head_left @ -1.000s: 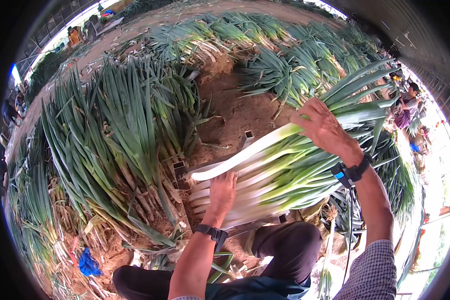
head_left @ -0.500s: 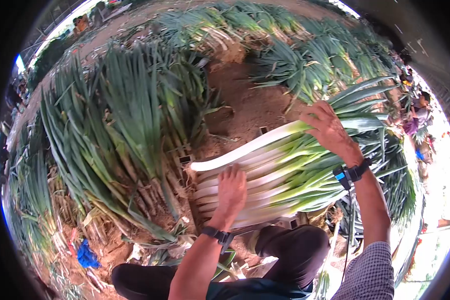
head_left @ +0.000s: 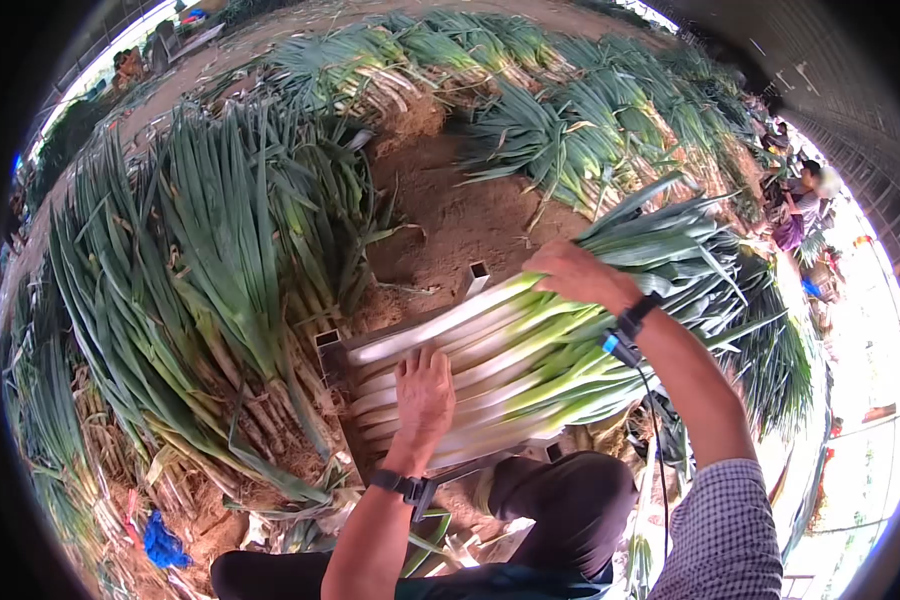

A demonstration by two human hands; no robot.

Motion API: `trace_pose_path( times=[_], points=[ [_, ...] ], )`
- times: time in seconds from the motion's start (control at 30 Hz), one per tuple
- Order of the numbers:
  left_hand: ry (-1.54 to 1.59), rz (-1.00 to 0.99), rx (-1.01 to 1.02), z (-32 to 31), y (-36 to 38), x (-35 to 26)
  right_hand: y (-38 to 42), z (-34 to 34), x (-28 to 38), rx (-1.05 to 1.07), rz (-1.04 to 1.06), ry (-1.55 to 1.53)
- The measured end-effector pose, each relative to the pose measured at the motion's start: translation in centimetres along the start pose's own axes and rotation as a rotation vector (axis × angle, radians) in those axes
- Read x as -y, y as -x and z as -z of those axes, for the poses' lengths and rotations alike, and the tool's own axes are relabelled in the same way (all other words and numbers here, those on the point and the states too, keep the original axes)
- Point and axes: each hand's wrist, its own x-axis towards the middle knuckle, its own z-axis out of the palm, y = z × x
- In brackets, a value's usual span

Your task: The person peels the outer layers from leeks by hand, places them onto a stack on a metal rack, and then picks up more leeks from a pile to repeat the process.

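Note:
A row of long green onions (head_left: 510, 360) lies side by side in front of me in a low metal frame (head_left: 328, 340), white ends to the left and green leaves to the right. My left hand (head_left: 425, 395) rests on the white stalks, fingers stretched forward over them. Along the far edge of the row lies one thick green onion (head_left: 440, 328). My right hand (head_left: 580, 275) is closed around it where the white turns green; its fingertips are partly hidden.
Tall bundles of green onions (head_left: 220, 230) stand close on the left. More bundles (head_left: 610, 130) lie at the back, across bare soil (head_left: 440, 200). A blue plastic scrap (head_left: 165, 542) is at lower left. Another person (head_left: 805, 195) is at far right.
The far green onion, bowed and raised before, now lies straight along the row's far edge. My right hand has come down with it. The whole view has shifted slightly.

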Motion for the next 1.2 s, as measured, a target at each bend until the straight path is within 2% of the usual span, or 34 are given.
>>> trace_pose_path(
  times=[0.13, 0.17, 0.2, 0.27, 0.37, 0.43, 0.53, 0.6, 0.63, 0.67, 0.77, 0.83, 0.93, 1.03, 1.13, 1.2],
  points=[
    [0.009, -0.007, -0.049, 0.8, -0.2, 0.1, -2.3, -3.0, -0.2, 0.177, -0.098, 0.002],
    [0.005, -0.014, -0.074, 0.8, -0.1, 0.1, -2.7, -3.4, 0.1, 0.153, -0.092, -0.020],
    [0.018, 0.014, 0.004, 0.9, -0.1, 0.2, -2.4, -3.4, -0.1, 0.128, -0.092, -0.038],
    [0.006, -0.007, -0.076, 0.4, 0.4, 0.7, -1.8, -3.0, 0.4, 0.086, -0.105, -0.071],
    [-0.024, 0.004, -0.177, 0.1, -0.4, 1.0, -1.5, -4.1, -0.3, 0.018, 0.014, 0.016],
    [-0.148, -0.001, -0.236, 1.1, -2.1, 1.2, -0.8, -4.9, -0.4, -0.168, 0.091, 0.050],
    [-0.053, 0.084, -0.084, -0.1, -4.8, 3.3, -0.8, -3.9, 0.6, -0.077, 0.058, 0.082],
    [-0.019, 0.155, 0.108, -0.9, -4.3, 4.1, -2.6, -0.8, 1.2, 0.210, -0.227, -0.153],
    [-0.021, 0.142, 0.083, -1.0, -4.0, 4.2, -3.4, 0.1, 1.1, 0.355, -0.372, -0.285],
    [-0.022, 0.132, 0.053, -1.1, -3.9, 3.9, -4.5, 0.0, -0.6, 0.371, -0.478, -0.226],
    [-0.044, 0.083, -0.016, -0.9, -3.9, 4.0, -5.4, -0.5, -6.7, 0.359, -0.586, 0.020],
    [-0.013, 0.074, -0.058, -0.6, -3.7, 3.6, -4.8, 4.2, -4.4, 0.407, -0.647, 0.094],
    [-0.045, 0.078, -0.061, -0.3, -3.5, 3.1, -3.2, 5.1, -5.9, 0.246, -0.689, 0.147],
    [-0.064, 0.071, -0.069, -0.7, -3.0, 3.0, -1.3, 5.2, -6.2, 0.183, -0.649, 0.337],
    [-0.078, 0.048, -0.065, -0.4, -2.8, 3.0, 0.0, 8.7, -2.4, 0.403, -0.682, 0.388],
    [-0.084, 0.029, -0.056, -0.4, -2.8, 2.9, 2.0, 8.1, -2.4, 0.321, -0.629, 0.418]
  ],
)
